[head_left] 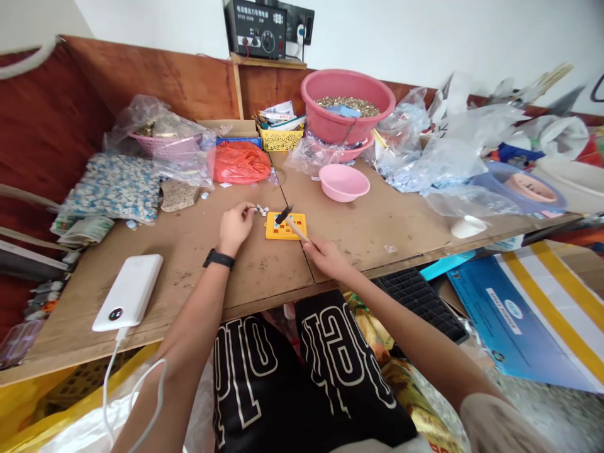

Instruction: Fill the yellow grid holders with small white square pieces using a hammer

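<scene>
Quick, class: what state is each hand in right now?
Left hand: closed in a pinch at the small white pieces.
Right hand: closed, holding a wooden-handled soldering iron.

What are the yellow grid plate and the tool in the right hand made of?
The yellow grid plate looks like moulded plastic: even saturated colour, slight sheen. The tool's handle looks like pale, unpainted wood with a matte finish, though no grain is discernible. Its dark head could be blackened metal or plastic; too small to tell.

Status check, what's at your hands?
Left hand pinched beside small white pieces. Right hand gripping wooden-handled tool, black head over yellow plate.
</scene>
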`<state>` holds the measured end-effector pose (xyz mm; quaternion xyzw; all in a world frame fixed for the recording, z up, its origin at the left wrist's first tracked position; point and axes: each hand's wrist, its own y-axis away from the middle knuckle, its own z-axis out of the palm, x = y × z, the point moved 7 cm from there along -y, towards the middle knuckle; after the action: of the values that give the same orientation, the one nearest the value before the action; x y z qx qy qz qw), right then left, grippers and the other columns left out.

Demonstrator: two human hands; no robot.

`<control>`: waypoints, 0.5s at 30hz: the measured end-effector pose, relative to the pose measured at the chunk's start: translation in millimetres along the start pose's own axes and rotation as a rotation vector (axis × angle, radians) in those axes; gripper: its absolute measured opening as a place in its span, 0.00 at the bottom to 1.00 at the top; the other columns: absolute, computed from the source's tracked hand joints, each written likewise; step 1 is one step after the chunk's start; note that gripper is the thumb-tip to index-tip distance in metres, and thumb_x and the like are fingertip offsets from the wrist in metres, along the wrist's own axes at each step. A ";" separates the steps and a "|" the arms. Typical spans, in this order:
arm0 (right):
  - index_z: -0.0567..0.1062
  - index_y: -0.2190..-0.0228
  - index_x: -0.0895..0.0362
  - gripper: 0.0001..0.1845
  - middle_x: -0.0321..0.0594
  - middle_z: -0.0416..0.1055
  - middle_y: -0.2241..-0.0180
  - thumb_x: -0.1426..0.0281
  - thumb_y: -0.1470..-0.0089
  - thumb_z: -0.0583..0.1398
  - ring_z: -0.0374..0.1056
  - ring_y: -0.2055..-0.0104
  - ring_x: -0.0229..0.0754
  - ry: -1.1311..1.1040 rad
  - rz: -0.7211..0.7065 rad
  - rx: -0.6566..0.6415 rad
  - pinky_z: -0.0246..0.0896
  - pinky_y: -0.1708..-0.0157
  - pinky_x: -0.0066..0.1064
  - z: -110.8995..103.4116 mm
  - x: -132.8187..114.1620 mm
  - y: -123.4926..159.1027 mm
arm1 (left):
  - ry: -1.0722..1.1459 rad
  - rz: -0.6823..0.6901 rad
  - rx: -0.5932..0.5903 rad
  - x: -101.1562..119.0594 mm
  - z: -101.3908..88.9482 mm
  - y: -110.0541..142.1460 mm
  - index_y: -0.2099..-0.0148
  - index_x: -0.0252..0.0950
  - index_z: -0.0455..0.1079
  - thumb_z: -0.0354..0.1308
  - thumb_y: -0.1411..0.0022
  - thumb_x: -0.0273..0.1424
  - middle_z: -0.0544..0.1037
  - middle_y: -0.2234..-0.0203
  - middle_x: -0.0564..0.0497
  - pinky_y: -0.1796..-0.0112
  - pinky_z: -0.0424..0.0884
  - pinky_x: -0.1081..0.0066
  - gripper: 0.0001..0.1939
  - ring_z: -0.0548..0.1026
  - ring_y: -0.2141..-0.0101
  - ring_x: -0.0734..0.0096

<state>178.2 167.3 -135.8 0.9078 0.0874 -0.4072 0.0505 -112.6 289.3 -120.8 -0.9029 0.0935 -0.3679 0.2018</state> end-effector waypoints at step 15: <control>0.73 0.58 0.51 0.19 0.24 0.59 0.75 0.49 0.24 0.62 0.45 0.83 0.30 -0.746 0.301 -0.111 0.40 0.86 0.22 12.8 22.2 4.6 | -0.019 0.128 -0.108 8.6 33.4 -14.8 0.50 0.42 0.87 0.60 0.25 0.33 0.90 0.50 0.43 0.40 0.77 0.55 0.13 0.84 0.49 0.51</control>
<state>184.3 163.2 -160.8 0.6962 -0.0489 -0.6914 0.1868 -82.8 309.8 -130.6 -0.9080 0.1690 -0.3400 0.1770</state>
